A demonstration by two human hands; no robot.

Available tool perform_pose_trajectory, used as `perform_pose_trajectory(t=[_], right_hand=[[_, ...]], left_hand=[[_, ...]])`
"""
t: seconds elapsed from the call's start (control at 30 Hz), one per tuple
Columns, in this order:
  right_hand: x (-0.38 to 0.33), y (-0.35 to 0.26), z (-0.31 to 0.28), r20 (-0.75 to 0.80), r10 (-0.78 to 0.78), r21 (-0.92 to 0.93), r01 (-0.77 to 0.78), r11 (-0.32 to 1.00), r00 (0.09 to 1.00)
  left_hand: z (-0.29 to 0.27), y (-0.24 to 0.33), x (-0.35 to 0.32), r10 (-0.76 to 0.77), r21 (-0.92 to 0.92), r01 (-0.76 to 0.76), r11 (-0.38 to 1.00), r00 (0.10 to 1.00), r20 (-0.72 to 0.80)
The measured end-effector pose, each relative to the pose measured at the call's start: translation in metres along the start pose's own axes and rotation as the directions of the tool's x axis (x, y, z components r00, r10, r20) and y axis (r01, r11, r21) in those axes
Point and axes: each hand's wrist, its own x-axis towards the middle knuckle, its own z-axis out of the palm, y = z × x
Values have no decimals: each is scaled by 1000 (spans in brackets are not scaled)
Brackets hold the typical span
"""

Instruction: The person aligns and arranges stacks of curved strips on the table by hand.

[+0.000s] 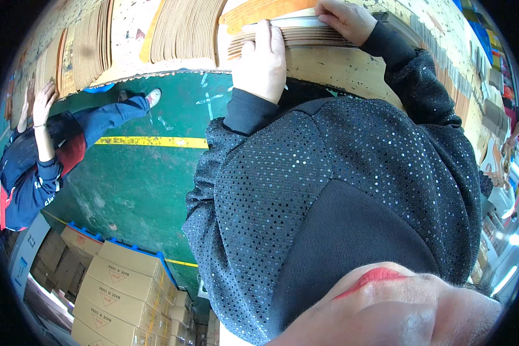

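On the worktable in front of me lies a stack of flat brown cardboard pieces [305, 38], their layered edges facing me. Its left end is under my left hand [263, 64], whose fingers bend over the edge. At the stack's far right corner, the curled fingers of my right hand [350, 23] press on the top, beside a pale strip along it. An orange-brown flat piece [259, 12] lies just behind the stack.
More rows of cardboard pieces [184, 32] stand along the worktable [130, 34] to the left, with grey-edged pieces at the right. A co-worker [37, 150] reaches onto the table at far left. Stacked cartons [118, 282] stand on the green floor [150, 190] behind.
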Motion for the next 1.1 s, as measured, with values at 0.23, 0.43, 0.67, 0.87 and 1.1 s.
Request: perform_pose_trajectory(t=[0.23,0.43,0.67,0.87,1.1], right_hand=[[-3,4,1,-56,-36,53,39,998,998],[-3,0,0,-71,16,154,-5,988,997],[-4,0,-1,-43,-17,169,24,985,999],[-2,0,-6,15,34,207,-37,978,999],[2,34,8,-4,37,346,-33,938,999]], left_hand=[[4,-3,-2,43,67,-42,997,999,-14],[0,-2,-1,24,17,-23,1000,999,-28],[-2,-2,-1,13,-21,-13,1000,1000,12],[1,-3,-1,6,-27,-6,1000,1000,-8],[0,-3,1,19,-8,-19,1000,1000,3]])
